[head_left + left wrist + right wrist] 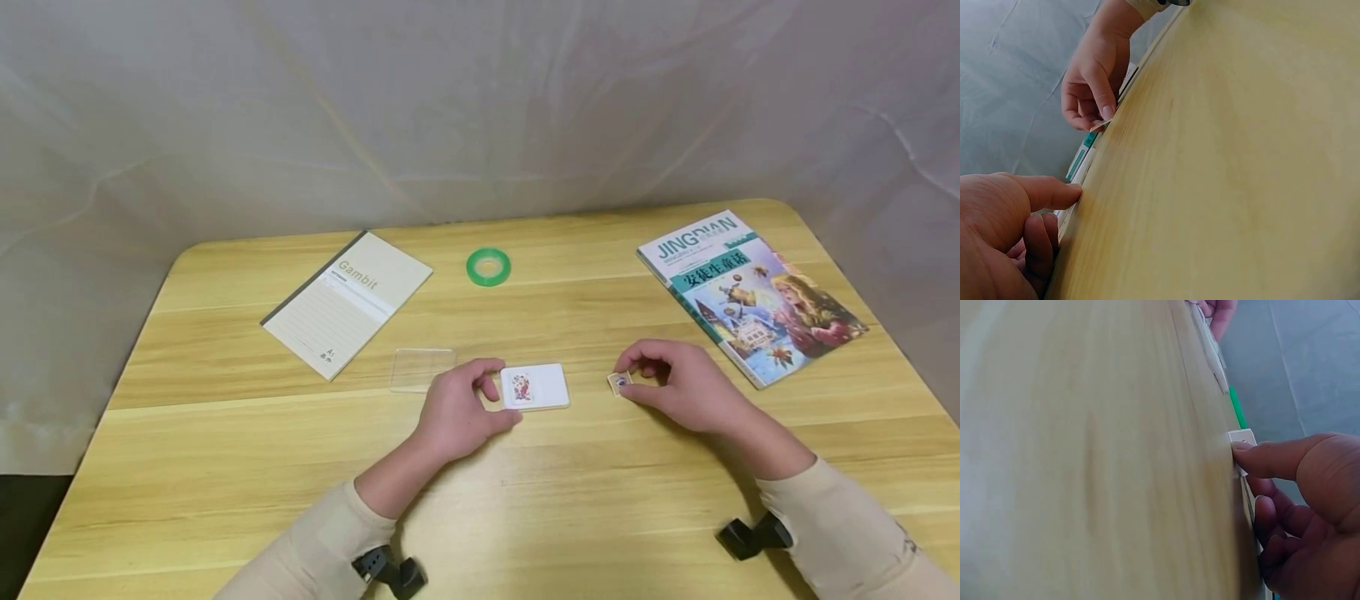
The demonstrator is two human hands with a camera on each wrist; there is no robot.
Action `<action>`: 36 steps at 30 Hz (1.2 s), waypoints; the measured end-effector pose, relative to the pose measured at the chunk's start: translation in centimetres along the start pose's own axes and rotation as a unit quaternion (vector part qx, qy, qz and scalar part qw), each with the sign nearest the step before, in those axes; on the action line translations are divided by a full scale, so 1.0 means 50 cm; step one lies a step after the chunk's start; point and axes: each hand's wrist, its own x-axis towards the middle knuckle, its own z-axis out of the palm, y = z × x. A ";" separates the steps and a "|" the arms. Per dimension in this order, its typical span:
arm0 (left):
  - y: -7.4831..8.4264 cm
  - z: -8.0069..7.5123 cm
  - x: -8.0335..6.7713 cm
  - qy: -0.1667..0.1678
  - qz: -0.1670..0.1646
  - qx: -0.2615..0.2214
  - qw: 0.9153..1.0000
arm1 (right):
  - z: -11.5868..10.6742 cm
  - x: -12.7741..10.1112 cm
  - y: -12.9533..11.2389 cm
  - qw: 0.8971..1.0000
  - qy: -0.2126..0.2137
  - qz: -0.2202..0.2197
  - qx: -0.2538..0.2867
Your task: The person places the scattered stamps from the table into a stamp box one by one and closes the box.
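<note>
In the head view my left hand holds a flat white rectangular case at its left end, thumb on the near edge and forefinger on the far one. A small picture with red and green details, like a stamp, lies on the case's left part. To the right, apart from the case, my right hand pinches a small square stamp-like piece with a dark round picture. The right wrist view shows the thumb on the pale face of this piece. A clear plastic rectangle lies just left of my left hand.
On the wooden table, a notebook lies at the back left and a green tape roll at the back middle. A magazine with a colourful cover is at the right. Grey cloth hangs behind the table.
</note>
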 end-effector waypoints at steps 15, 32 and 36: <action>0.000 -0.001 0.000 -0.001 -0.004 0.005 1.000 | -0.007 0.003 -0.005 0.999 0.013 0.023 0.024; -0.002 0.001 0.002 -0.007 -0.014 -0.005 1.000 | 0.022 0.020 -0.030 0.992 0.017 0.050 0.117; -0.002 0.000 0.002 -0.006 -0.012 -0.007 1.000 | 0.033 0.028 -0.042 0.988 0.010 0.052 0.146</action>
